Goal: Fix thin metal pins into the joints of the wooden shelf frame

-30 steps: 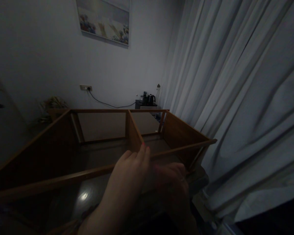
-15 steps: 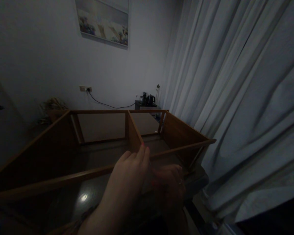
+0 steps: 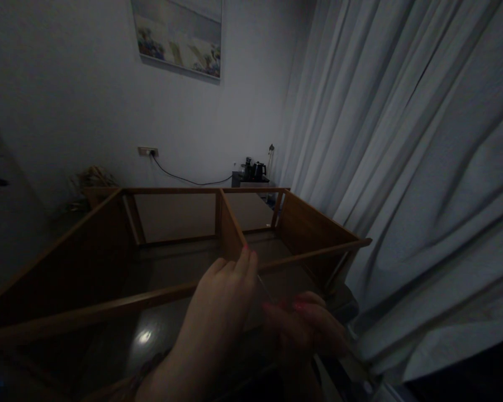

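Note:
My left hand (image 3: 228,290) is closed over the joint where the middle divider (image 3: 230,220) meets the front rail of a brown wooden frame (image 3: 151,298). Its fingertips rest on top of the wood. Just to the right and lower, my right hand (image 3: 304,326) is bent with its fingertips close together, dim and slightly blurred. Between the two hands runs a thin, shiny rod (image 3: 265,286), slanting from the rail down to my right fingertips. Its exact kind is too dark to make out, and its upper end is hidden by my left hand.
The frame has a left side panel (image 3: 67,257) and a right side panel (image 3: 314,220). White curtains (image 3: 385,139) hang at the right. A black kettle (image 3: 259,170) stands on a small cabinet by the back wall, with a cord (image 3: 184,180) running to a socket (image 3: 147,151).
My right hand has shifted right and turned, its fingers now less tightly curled. More of the thin rod shows between the hands. My left hand stays on the joint.

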Available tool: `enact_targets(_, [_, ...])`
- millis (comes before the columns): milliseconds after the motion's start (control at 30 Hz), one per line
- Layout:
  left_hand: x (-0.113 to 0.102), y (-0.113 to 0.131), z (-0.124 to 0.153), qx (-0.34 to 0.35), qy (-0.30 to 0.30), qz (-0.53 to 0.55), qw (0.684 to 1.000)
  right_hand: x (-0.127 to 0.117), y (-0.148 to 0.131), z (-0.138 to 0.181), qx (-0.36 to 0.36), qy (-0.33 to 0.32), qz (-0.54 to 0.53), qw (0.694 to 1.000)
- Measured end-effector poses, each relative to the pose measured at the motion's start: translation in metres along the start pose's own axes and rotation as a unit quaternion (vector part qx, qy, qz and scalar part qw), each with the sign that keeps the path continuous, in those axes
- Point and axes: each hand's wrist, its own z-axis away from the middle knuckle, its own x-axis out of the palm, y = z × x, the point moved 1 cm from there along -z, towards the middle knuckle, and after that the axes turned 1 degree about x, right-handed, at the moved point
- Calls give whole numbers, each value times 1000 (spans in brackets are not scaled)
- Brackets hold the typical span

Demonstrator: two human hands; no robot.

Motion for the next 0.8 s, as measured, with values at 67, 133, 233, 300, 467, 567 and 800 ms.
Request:
enact_targets(67, [-2,0,-2,-2,-23,1,1000,2,-2,-1,6,-22,-8,1000])
enact_targets(133, [-3,0,-3,-1,-38,-1,999,2,0,-2,4,-46,-21,999])
enact_targets(233, [-2,0,-4,-1,-32,-2,999,1,7,-3,-18,-60,-28,998])
enact_targets(300, [-1,1,-3,-2,-25,-2,1000,0,13,-3,-22,-66,-35,997])
enact_targets(467, [-1,1,-2,-2,-18,-9,1000,-5,19,1,-23,-87,-35,995])
enact_targets(567, [-2,1,-3,-1,-21,-10,1000,-6,20,3,-27,-99,-26,994])
enact_targets(800, [1,0,-3,-1,-19,4,1000,-6,25,5,-49,-104,-14,993])
